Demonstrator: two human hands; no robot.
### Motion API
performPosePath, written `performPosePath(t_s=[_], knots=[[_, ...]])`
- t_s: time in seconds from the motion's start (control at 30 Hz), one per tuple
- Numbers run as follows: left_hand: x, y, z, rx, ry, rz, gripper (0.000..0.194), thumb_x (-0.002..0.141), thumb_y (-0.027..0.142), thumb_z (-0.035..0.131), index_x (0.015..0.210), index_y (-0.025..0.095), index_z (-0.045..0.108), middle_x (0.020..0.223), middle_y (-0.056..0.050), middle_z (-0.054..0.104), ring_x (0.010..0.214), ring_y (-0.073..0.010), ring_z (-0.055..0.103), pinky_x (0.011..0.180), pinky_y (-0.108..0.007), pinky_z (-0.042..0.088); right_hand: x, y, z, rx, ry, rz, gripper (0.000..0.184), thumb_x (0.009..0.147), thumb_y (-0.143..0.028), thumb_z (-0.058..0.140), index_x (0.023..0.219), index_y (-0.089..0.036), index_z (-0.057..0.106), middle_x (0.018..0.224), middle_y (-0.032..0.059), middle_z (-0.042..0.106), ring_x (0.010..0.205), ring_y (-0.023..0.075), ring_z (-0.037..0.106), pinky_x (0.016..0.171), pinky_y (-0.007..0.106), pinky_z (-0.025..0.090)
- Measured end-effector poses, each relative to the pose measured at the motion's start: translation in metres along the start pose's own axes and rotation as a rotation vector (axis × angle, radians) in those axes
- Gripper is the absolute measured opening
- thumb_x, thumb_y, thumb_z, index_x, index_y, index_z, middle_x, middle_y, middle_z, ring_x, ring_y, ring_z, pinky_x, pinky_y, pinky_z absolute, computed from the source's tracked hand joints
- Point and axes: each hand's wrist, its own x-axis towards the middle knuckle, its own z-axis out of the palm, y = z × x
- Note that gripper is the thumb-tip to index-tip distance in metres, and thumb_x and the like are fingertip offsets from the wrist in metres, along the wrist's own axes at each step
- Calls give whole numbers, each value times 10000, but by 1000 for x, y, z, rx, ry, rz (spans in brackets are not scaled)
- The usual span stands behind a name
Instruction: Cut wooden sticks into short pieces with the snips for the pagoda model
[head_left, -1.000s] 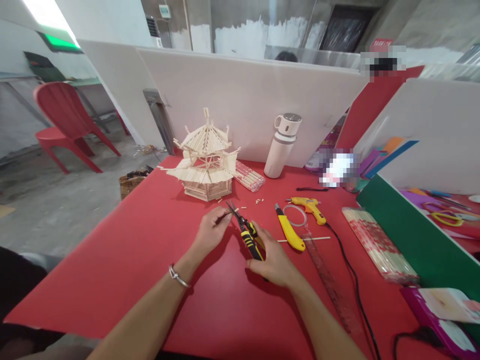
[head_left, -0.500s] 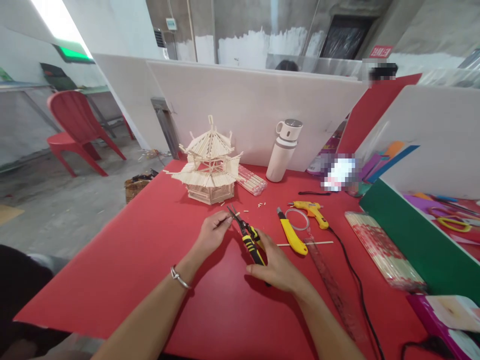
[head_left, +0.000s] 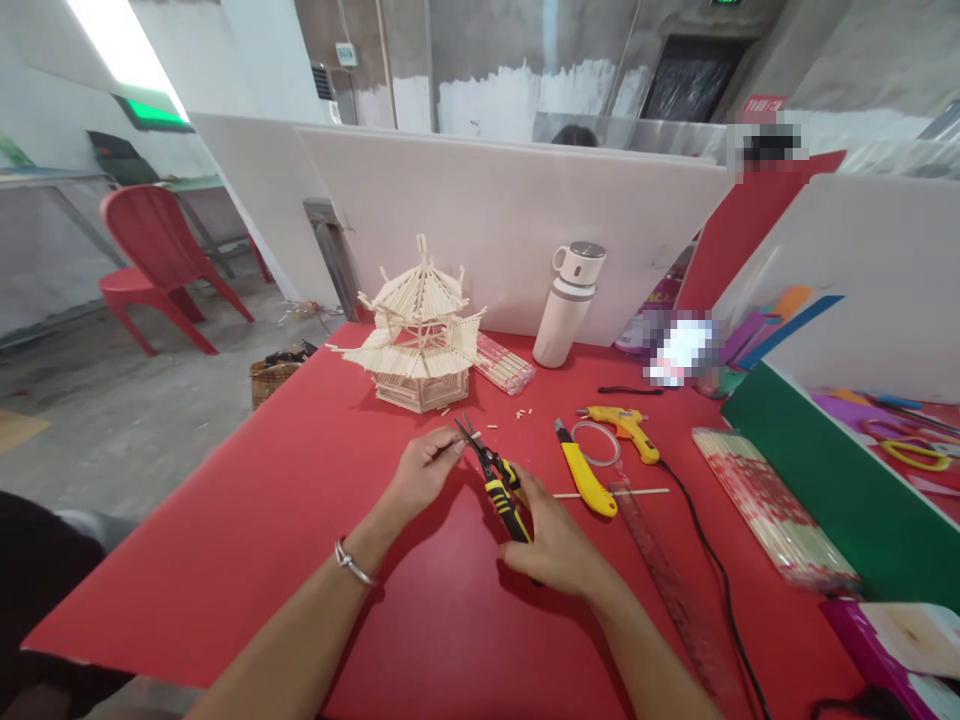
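Note:
My right hand (head_left: 551, 530) is wrapped round the black and yellow handles of a pair of pliers (head_left: 504, 500), whose narrow dark jaws point up and away. At the jaws, my left hand (head_left: 429, 462) pinches a short piece of pale wooden stick (head_left: 474, 435), mostly hidden by the fingertips. Just beyond stands a pagoda model (head_left: 421, 345) built of pale sticks, with two tiers of roof. Small stick offcuts (head_left: 523, 413) lie on the red tabletop (head_left: 300, 540) near it.
Right of my hands lie a yellow utility knife (head_left: 586, 472), a loose stick (head_left: 645, 491), a clear ruler (head_left: 667, 580) and a yellow glue gun (head_left: 626, 425) with a black cord. Bundled sticks (head_left: 772, 505) lie farther right. A white flask (head_left: 564, 310) stands before the white partition (head_left: 465, 190).
The view has shifted slightly, so the scene sits lower in the picture. My hands keep nearly the same pose, with the pliers' jaws still at the small stick.

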Motion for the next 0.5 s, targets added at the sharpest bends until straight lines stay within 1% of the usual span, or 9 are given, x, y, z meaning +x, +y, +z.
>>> performPosePath(t_s=[0.1, 0.2, 0.37, 0.5], knots=[[0, 0, 0, 6, 3, 17, 352, 900, 402, 529, 636, 173, 485, 622, 36, 388, 611, -110, 355, 606, -246, 323, 0, -2, 2, -93, 10, 4, 874, 617, -119, 620, 1459, -196, 395, 1326, 124, 559, 1198, 300, 542, 1050, 456, 406], [-1, -1, 1, -31, 12, 14, 345, 885, 408, 561, 642, 167, 520, 618, 28, 427, 611, -113, 377, 603, -247, 334, 0, -3, 3, -140, -5, -4, 870, 631, -138, 629, 1463, -175, 378, 1334, 132, 552, 1216, 290, 536, 1054, 438, 410], [-1, -1, 4, -97, 38, 12, 319, 869, 427, 596, 697, 158, 608, 647, 1, 534, 629, -128, 450, 618, -254, 384, -1, -2, 2, -160, -25, 15, 878, 658, -179, 652, 1485, -188, 355, 1380, 140, 520, 1273, 298, 505, 1077, 447, 394], [-1, -1, 4, -76, 57, 16, 307, 858, 429, 610, 716, 158, 634, 641, -3, 551, 631, -132, 466, 622, -255, 396, -2, -3, 1, -152, -51, 58, 980, 667, -266, 715, 1538, -201, 271, 1434, 135, 477, 1297, 292, 491, 1106, 447, 375]])
